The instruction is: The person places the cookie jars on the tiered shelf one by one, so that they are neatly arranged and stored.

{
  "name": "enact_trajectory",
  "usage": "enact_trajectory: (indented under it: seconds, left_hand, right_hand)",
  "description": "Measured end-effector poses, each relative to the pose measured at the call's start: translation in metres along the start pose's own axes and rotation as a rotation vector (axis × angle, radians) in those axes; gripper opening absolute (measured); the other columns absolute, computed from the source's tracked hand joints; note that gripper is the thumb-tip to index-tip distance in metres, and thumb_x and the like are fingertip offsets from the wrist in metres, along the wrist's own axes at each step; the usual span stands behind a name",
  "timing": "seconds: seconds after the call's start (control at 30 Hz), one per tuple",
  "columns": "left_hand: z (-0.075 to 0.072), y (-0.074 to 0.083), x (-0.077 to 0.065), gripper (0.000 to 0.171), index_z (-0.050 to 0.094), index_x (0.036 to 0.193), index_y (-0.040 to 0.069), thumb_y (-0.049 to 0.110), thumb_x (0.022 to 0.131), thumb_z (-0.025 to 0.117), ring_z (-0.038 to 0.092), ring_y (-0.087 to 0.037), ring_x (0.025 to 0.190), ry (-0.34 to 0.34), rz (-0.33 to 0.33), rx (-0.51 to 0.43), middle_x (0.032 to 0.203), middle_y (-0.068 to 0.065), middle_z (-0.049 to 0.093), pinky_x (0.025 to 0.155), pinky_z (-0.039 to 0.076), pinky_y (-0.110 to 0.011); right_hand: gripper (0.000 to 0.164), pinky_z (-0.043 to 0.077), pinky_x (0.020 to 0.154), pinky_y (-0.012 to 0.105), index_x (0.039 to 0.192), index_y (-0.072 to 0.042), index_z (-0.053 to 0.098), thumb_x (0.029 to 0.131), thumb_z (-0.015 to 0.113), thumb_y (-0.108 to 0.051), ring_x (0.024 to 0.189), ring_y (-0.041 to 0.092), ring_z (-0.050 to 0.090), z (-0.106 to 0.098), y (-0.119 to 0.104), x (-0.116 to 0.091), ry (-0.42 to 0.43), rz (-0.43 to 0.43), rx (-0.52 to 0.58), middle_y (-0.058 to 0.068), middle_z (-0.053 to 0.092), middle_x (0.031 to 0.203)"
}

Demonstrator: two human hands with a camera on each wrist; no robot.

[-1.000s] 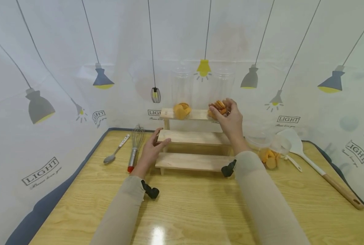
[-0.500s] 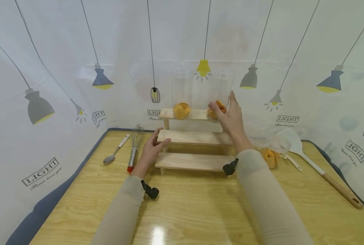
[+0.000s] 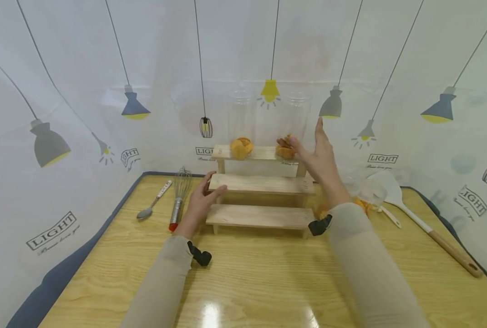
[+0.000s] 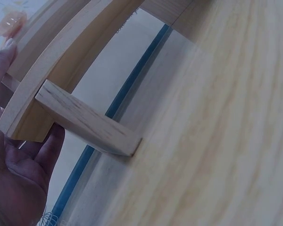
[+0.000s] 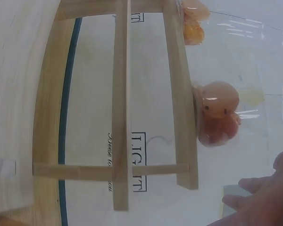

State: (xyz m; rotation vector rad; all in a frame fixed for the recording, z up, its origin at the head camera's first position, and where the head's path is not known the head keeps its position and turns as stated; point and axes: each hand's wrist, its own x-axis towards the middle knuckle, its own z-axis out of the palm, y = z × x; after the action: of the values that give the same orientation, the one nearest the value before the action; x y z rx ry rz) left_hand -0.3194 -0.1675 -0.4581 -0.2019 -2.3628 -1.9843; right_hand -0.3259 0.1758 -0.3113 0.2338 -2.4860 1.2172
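Note:
A three-step wooden stand [image 3: 261,183] stands on the table against the printed backdrop. My left hand [image 3: 202,200] grips the left end of its middle step, thumb on top; the left wrist view shows the fingers below the board. On the top step two tall clear jars stand upright. The left jar [image 3: 241,114] and the right jar [image 3: 297,114] each hold orange, chip-like rounds at the bottom. Fingers spread, my right hand [image 3: 323,159] is just right of the right jar. In the right wrist view the hand [image 5: 269,193] is apart from that jar and holds nothing.
A spoon [image 3: 154,200] and a red-ended whisk [image 3: 179,198] lie left of the stand. To the right, partly behind my right arm, are a clear container [image 3: 372,191] with orange rounds and a white spatula [image 3: 411,217] with a wooden handle.
My right hand has come off the right jar, its fingers opening, and moved rightward. The jar remains on the top step. My left hand keeps its hold on the stand.

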Motion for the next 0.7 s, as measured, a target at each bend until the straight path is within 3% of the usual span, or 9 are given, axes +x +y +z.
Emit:
enact_trajectory:
  seconds: [0.1,0.27,0.47,0.7]
  left_hand:
    - [0.000,-0.001,0.000,0.080,0.036,0.152,0.047,0.063,0.082,0.074,0.044,-0.030,0.138,-0.004,0.005,0.000,0.165,-0.006,0.022,0.112,0.036,-0.054]
    - [0.001,-0.002,-0.001,0.080,0.036,0.152,0.047,0.063,0.083,0.073,0.044,-0.029,0.138,-0.010,0.009,-0.009,0.166,-0.004,0.020,0.111,0.037,-0.054]
    - [0.001,-0.001,-0.002,0.080,0.036,0.150,0.050,0.066,0.081,0.073,0.046,-0.027,0.136,-0.005,0.001,-0.006,0.166,-0.003,0.021,0.111,0.038,-0.053]
    - [-0.002,-0.001,-0.001,0.079,0.036,0.150,0.051,0.066,0.082,0.072,0.043,-0.027,0.139,-0.008,0.000,0.006,0.166,0.000,0.020,0.113,0.036,-0.052]
  right_hand:
    - [0.099,0.007,0.119,0.062,0.162,-0.030,-0.003,0.091,0.049,-0.075,0.154,0.031,0.002,-0.011,0.002,-0.006,-0.041,0.000,-0.051,0.005,0.002,0.168]
    - [0.093,0.004,0.111,0.075,0.163,-0.018,0.017,0.094,0.045,-0.073,0.153,0.040,0.001,-0.036,0.003,-0.020,-0.095,-0.012,-0.175,0.013,0.004,0.168]
    - [0.089,0.016,0.114,0.069,0.162,-0.013,0.020,0.097,0.050,-0.066,0.150,0.044,0.015,-0.070,0.017,-0.041,-0.115,-0.054,-0.293,0.018,0.018,0.165]
    - [0.093,0.024,0.106,0.074,0.161,-0.011,0.021,0.094,0.052,-0.068,0.144,0.052,0.023,-0.086,0.053,-0.066,-0.182,0.020,-0.337,0.024,0.024,0.162]
